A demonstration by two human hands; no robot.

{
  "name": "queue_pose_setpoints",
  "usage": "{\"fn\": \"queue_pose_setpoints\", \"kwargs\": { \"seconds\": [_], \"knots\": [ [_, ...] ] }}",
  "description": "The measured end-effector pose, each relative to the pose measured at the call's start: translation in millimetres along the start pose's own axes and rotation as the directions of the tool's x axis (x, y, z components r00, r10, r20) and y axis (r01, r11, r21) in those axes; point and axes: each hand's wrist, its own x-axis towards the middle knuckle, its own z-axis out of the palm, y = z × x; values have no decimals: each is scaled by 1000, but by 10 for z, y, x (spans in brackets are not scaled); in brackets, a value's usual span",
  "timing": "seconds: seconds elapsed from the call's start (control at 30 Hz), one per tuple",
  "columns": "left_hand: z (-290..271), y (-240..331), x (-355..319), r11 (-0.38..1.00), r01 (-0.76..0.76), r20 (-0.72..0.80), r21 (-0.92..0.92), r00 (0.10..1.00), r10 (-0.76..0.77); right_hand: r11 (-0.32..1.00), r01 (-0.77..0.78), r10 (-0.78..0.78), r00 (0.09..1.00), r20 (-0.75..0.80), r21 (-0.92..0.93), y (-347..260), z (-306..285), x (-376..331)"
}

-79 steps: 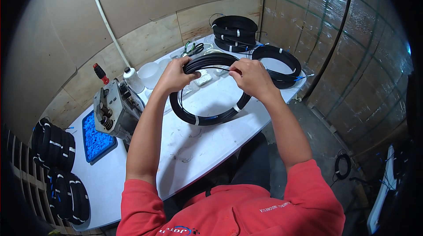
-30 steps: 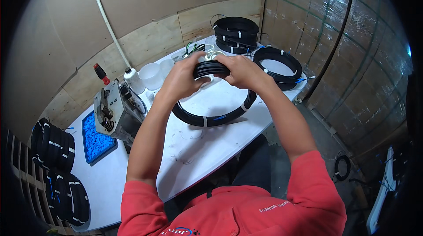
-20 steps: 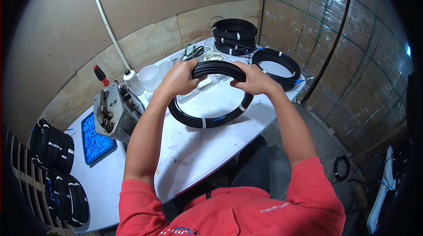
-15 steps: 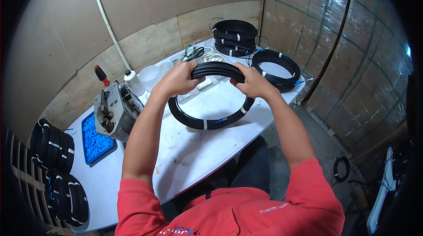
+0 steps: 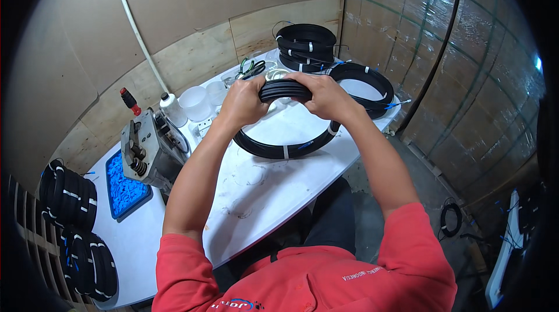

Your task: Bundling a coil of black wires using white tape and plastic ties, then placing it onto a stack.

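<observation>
Both my hands grip a coil of black cable (image 5: pixel 285 90) by its far upper edge, over the white table. My left hand (image 5: pixel 243 100) is closed round it on the left, and my right hand (image 5: pixel 324 98) round it on the right, a short stretch of strands showing between them. The near side of the coil hangs lower, close to the tabletop; whether it touches is unclear. White bands wrap the coil, and a small blue piece shows on its near side. Just beyond my right hand lies another black cable coil (image 5: pixel 381 88) with blue-and-white ends.
Stacked black coils (image 5: pixel 307 47) stand at the table's far corner. Left are a metal hand-press machine (image 5: pixel 152 143), a tray of blue pieces (image 5: pixel 125 187), a white bottle (image 5: pixel 173 109), a translucent tub (image 5: pixel 195 104) and a screwdriver (image 5: pixel 130 100). More coils (image 5: pixel 69 195) sit at the left end.
My hands have drawn closer together along the coil's upper edge. The coil has shifted slightly, its near side now sitting a little farther from me.
</observation>
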Motion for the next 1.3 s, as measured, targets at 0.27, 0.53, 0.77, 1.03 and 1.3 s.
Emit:
{"fn": "queue_pose_setpoints", "kwargs": {
  "seconds": [0.27, 0.53, 0.77, 1.03, 1.3],
  "knots": [
    [224, -113, -33, 985, -162, -264, -65, 955, 139, 982, 176, -187, 950, -249, -67, 151, 164, -110],
    [296, -36, -121, 959, -174, -385, 225, 888, 251, 916, 329, -396, 836, -380, -231, 237, 213, -147],
    [330, -110, -129, 954, -213, -471, 211, 833, 290, 967, 158, -217, 922, -321, -199, 195, 258, -145],
    [269, -44, -92, 984, -135, -325, 119, 931, 167, 993, 24, -31, 997, -67, -114, 9, 61, -102],
    [235, 1, -125, 995, -13, -225, 101, 974, 36, 982, -115, 90, 982, 163, 147, -37, -95, 27]
  ]
}}
